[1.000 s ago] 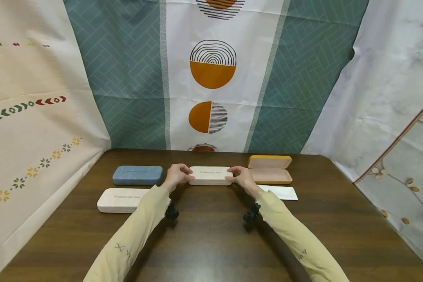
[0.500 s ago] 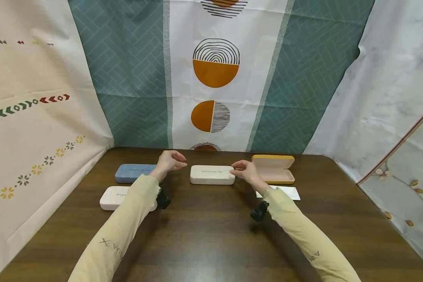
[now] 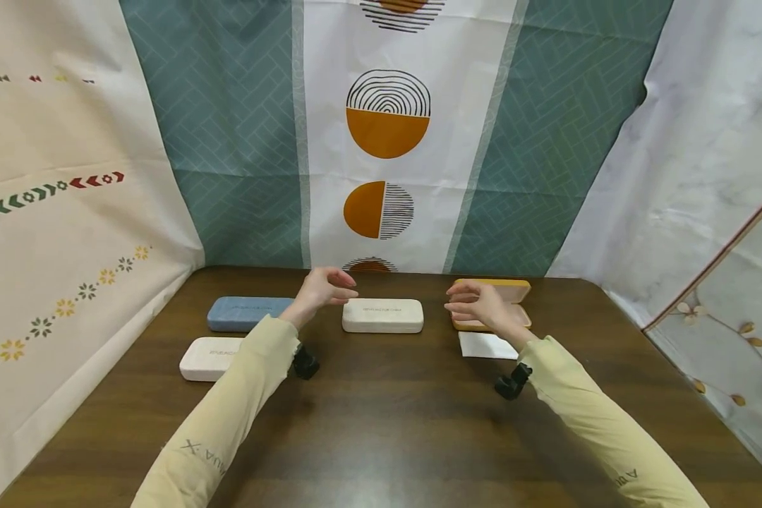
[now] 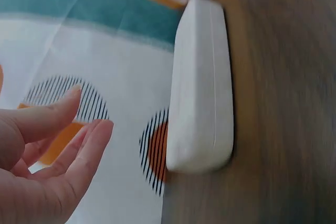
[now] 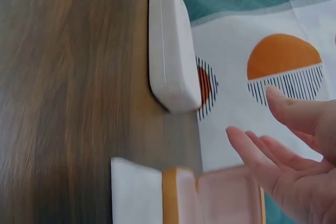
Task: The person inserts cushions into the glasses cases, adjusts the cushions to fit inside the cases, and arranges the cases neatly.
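Note:
A closed white glasses case (image 3: 382, 316) lies on the table between the hands. My left hand (image 3: 320, 291) hovers by its left end, fingers loosely bent and holding nothing; in the left wrist view the hand (image 4: 50, 156) is apart from the case (image 4: 202, 87). My right hand (image 3: 480, 305) is in the air in front of an open yellow glasses case (image 3: 498, 286) with a pink lining, partly hiding it. The right wrist view shows relaxed, unfilled fingers (image 5: 252, 153). Below the yellow case lies a flat white cloth or paper (image 3: 485, 346).
At the left stand a closed blue glasses case (image 3: 244, 314) and, nearer, a second white glasses case (image 3: 206, 358), partly hidden by the left sleeve. The dark wooden table (image 3: 381, 416) ends at hanging fabric (image 3: 241, 141) at the back.
Both hands have let go of the middle white case, which stays on the table. The left hand lifted away, then came back rightward; the right hand moved right toward the yellow case.

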A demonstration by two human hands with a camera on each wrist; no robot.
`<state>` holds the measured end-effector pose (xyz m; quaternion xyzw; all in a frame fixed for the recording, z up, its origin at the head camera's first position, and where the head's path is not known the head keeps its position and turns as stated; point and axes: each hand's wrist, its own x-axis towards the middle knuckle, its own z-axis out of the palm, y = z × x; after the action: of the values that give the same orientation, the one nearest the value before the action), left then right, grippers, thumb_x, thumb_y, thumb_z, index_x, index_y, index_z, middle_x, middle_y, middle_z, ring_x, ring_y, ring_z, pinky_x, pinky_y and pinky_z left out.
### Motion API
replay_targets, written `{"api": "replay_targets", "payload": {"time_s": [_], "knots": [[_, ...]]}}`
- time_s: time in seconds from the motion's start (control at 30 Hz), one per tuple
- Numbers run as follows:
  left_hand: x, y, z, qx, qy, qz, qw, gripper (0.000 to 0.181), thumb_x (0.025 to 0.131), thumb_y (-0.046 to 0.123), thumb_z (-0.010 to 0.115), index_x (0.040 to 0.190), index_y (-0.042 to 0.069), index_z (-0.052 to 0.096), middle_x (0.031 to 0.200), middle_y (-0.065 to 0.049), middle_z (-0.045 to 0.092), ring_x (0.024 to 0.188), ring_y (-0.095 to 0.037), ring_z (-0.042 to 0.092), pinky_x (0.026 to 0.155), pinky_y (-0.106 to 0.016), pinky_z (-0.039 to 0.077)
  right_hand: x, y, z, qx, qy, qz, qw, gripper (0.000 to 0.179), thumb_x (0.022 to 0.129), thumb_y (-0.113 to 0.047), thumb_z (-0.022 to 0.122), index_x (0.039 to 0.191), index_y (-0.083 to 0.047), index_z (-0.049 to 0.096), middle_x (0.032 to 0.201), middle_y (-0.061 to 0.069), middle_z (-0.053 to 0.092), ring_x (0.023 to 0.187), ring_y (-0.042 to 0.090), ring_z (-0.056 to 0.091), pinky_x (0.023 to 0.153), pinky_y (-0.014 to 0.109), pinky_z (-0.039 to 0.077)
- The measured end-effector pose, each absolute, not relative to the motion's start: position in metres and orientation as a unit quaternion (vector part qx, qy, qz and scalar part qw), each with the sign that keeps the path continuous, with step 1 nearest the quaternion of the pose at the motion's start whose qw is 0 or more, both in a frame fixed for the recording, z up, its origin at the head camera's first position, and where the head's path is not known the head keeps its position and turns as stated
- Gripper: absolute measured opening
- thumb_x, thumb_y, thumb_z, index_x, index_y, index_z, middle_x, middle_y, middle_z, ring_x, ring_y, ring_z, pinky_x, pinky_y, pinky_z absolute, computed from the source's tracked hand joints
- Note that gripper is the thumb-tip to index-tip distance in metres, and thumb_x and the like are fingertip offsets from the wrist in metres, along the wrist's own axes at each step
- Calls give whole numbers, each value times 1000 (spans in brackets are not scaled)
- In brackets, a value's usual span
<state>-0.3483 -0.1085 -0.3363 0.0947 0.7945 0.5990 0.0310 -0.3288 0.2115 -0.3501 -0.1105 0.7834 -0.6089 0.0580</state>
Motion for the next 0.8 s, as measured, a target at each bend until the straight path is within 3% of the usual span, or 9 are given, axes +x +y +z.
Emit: {"api": "replay_targets", "payload": {"time_s": [0.2, 0.43, 0.6, 0.8], "knots": [[-340, -57, -344, 142, 772, 616, 71, 23, 73, -7, 71, 93, -9, 61, 91, -16, 59, 75, -24, 60, 67, -34, 51, -320, 244, -353, -134, 814, -565, 27, 30, 83, 9, 59, 111, 15, 51, 108, 30, 54, 94, 40, 56, 77, 48, 45], [-331, 4, -364, 174, 722, 659, 119, 20, 72, -9, 70, 90, -10, 62, 87, -15, 58, 78, -29, 62, 69, -39, 50, -313, 284, -362, -115, 868, -482, -33, 26, 81, -5, 68, 101, 10, 60, 95, 18, 62, 84, 30, 61, 72, 44, 49], [-327, 38, -380, 166, 731, 655, 96, 19, 71, -6, 73, 87, -8, 63, 81, -12, 60, 68, -21, 62, 66, -38, 51, -306, 311, -372, -102, 898, -424, -65, 21, 80, -7, 69, 95, 6, 64, 88, 14, 64, 80, 24, 61, 67, 34, 50], [-327, 65, -396, 137, 760, 632, 62, 23, 69, -7, 74, 89, -8, 64, 75, -9, 61, 63, -19, 61, 58, -29, 51, -301, 337, -380, -96, 910, -399, -60, 20, 79, -8, 71, 92, 7, 64, 83, 13, 65, 73, 22, 59, 62, 27, 48]]}}
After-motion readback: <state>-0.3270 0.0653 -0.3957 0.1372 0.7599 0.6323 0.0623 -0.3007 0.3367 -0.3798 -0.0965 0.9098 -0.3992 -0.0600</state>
